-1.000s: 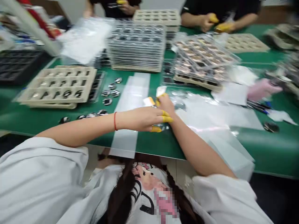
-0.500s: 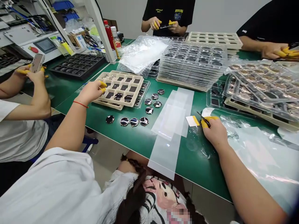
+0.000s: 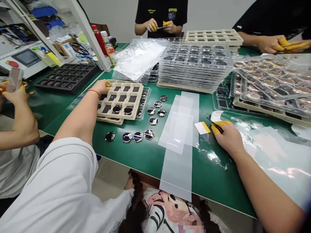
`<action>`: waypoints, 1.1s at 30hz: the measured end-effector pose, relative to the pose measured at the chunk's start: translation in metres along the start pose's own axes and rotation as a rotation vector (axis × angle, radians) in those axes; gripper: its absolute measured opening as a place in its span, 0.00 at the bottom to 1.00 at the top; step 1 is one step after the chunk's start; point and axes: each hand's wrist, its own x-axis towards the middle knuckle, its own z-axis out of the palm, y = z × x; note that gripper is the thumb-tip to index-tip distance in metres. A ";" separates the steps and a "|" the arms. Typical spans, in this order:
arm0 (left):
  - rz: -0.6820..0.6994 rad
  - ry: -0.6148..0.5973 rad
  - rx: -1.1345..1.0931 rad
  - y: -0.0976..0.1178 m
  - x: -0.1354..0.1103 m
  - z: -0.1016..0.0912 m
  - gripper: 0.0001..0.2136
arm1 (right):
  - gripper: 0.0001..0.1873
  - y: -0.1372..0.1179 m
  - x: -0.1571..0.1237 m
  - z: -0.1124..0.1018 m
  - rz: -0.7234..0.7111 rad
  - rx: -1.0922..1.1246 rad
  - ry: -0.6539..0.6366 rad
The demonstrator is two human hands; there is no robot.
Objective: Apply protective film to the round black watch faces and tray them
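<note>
My left hand (image 3: pixel 102 87), its fingertips in yellow finger cots, rests at the far edge of a beige compartment tray (image 3: pixel 139 97). Whether it holds anything small, I cannot tell. Two glossy black round discs sit in the tray's wells, and several more (image 3: pixel 138 137) lie on the green mat (image 3: pixel 145 158). My right hand (image 3: pixel 228 137) grips small black tweezers (image 3: pixel 215 125) close to a white-and-yellow label (image 3: pixel 201 128). Beside that hand lies crumpled clear film (image 3: pixel 211 157). A translucent plastic strip (image 3: pixel 177 155) separates my hands.
A tall stack of clear trays (image 3: pixel 195 66) stands at the far side, with a plastic bag (image 3: pixel 139 58) to its left. A black tray (image 3: pixel 66 77) lies left. Trays of round metal parts (image 3: pixel 269 85) fill the right. Co-workers' hands (image 3: pixel 155 26) (image 3: pixel 282 43) (image 3: pixel 16 97) work nearby.
Since the blurred frame, when my hands crossed mid-table, my left hand has moved left to the tray and my right hand right with the tweezers. The camera has steadied, and my left hand has reached further over the tray.
</note>
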 end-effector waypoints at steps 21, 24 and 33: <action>0.896 0.127 -0.495 0.276 -0.204 0.112 0.20 | 0.23 -0.098 -0.068 -0.023 0.024 1.180 -0.488; 0.844 -0.307 -0.760 0.275 -0.204 0.118 0.40 | 0.23 -0.088 -0.066 -0.022 0.009 1.100 -0.425; 0.710 -0.499 -0.961 0.279 -0.213 0.128 0.29 | 0.10 -0.086 -0.080 -0.019 -0.422 0.587 -0.071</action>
